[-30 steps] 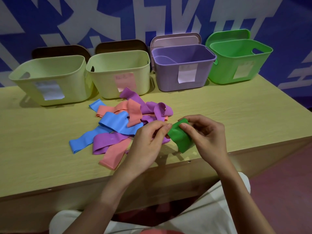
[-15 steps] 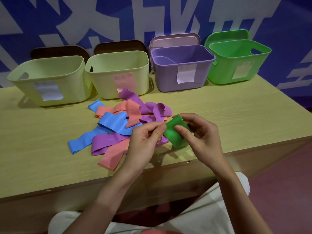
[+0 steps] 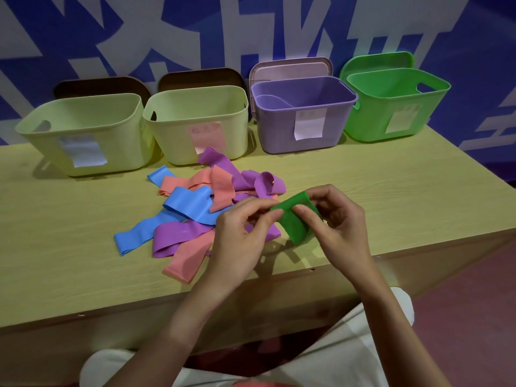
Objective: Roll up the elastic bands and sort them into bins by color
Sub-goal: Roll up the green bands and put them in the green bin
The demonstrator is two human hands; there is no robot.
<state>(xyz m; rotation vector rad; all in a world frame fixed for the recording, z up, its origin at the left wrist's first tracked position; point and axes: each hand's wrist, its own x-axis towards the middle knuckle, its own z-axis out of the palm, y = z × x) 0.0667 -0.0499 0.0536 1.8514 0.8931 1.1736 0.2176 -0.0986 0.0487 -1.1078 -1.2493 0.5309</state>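
Now both hands, left (image 3: 245,233) and right (image 3: 339,216), pinch the green band (image 3: 296,222) above the table's (image 3: 391,191) near edge, right of the pile (image 3: 201,208). Judging by its springiness, a loosened pinch could let it unroll. Four bins: two yellow (image 3: 83,135), one purple (image 3: 301,115), one green (image 3: 396,104). Loose bands look like two blue, three pink, three purple; overlaps blur that.

Person: 2 bare forearms, no sleeves; left hand (image 3: 240,241), right hand (image 3: 339,222); off-white trousers (image 3: 335,356) on both legs.

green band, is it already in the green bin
No, the green band is pinched between the left hand and right hand above the table edge, far from the green bin.
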